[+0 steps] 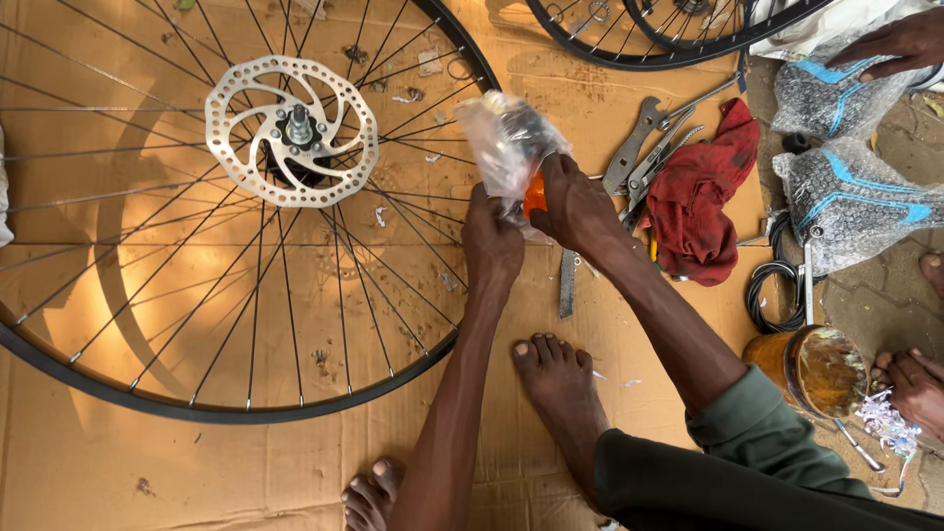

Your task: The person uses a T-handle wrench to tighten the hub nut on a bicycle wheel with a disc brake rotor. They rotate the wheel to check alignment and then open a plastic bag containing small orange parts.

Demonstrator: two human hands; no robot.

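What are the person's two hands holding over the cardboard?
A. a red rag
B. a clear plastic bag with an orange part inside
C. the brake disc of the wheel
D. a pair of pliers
B: the left hand and right hand both grip a crinkled clear plastic bag with an orange part showing; the red rag and pliers lie untouched beside them.

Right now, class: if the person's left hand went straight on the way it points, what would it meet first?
The left hand points up the picture, already touching the clear plastic bag. Past it lies probably the wheel's black rim, though depth is unclear.
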